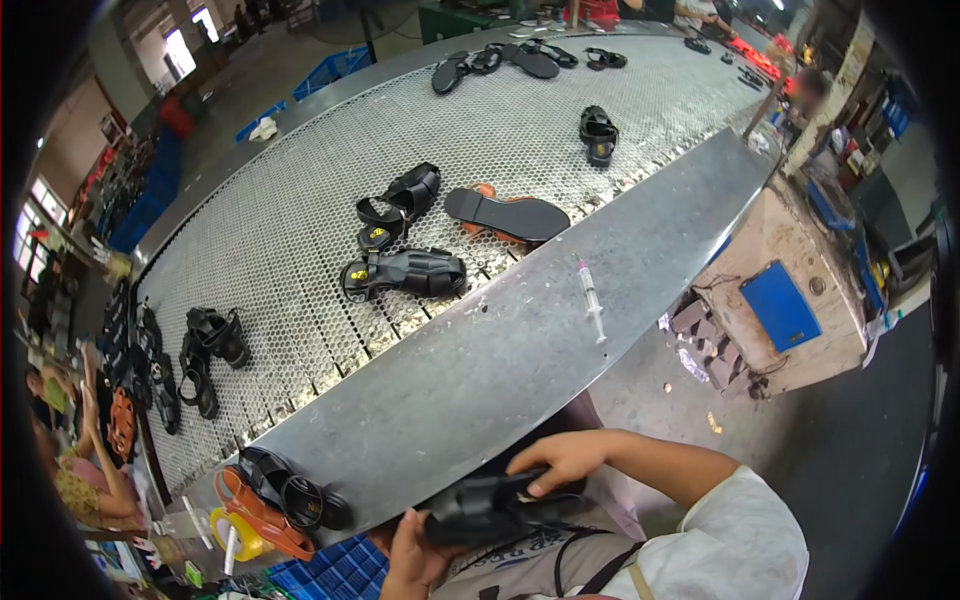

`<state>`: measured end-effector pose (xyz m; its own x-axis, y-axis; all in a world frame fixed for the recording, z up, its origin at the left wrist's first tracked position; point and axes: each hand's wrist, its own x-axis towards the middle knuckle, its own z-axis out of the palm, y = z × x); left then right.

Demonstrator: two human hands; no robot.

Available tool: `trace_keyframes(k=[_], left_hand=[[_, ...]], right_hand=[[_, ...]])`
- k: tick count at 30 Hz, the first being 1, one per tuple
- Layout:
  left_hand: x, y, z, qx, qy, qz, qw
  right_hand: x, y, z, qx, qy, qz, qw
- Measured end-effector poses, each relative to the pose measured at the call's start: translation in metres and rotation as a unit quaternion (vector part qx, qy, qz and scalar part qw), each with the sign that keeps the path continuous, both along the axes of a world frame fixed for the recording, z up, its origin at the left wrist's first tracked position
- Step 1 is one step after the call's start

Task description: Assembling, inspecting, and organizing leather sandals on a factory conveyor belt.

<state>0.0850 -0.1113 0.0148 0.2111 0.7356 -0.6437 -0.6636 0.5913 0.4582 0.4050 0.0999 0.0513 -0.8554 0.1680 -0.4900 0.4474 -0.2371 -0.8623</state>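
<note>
Close to my body, below the metal ledge, I hold a black sandal point(475, 508). My left hand point(412, 552) grips its left end, thumb up along the side. Over the right end lies my right hand point(565, 462), its fingers bent down onto the sandal. Parts of the sandal's right end are hidden by that hand. To the left, a black sandal point(318, 505) and an orange-brown sandal point(262, 508) rest at the ledge's near end. A syringe with a pink tip point(590, 300) lies on the metal ledge point(450, 385).
Beyond the ledge runs a perforated conveyor point(290, 270) carrying several black sandals point(415, 272) and an upturned one with a black sole point(510, 215). Yellow tape point(238, 535) and a blue crate point(330, 575) are at lower left. A worn machine box point(785, 290) stands right; other people work at both sides.
</note>
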Motion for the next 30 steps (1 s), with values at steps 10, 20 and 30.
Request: trace_keyframes(k=[10, 20, 30], left_hand=[[0.04, 0.028, -0.013, -0.077, 0.069, -0.04, 0.994], [0.101, 0.03, -0.018, 0.005, 0.332, 0.034, 0.943], [0.062, 0.069, 0.055, 0.325, -0.075, 0.051, 0.941]], right_hand=[[0.004, -0.032, -0.002, 0.263, -0.1, -0.171, 0.944], [0.014, -0.012, 0.025, 0.255, -0.2, -0.125, 0.938], [-0.006, 0.0, 0.016, 0.027, -0.05, -0.299, 0.953]])
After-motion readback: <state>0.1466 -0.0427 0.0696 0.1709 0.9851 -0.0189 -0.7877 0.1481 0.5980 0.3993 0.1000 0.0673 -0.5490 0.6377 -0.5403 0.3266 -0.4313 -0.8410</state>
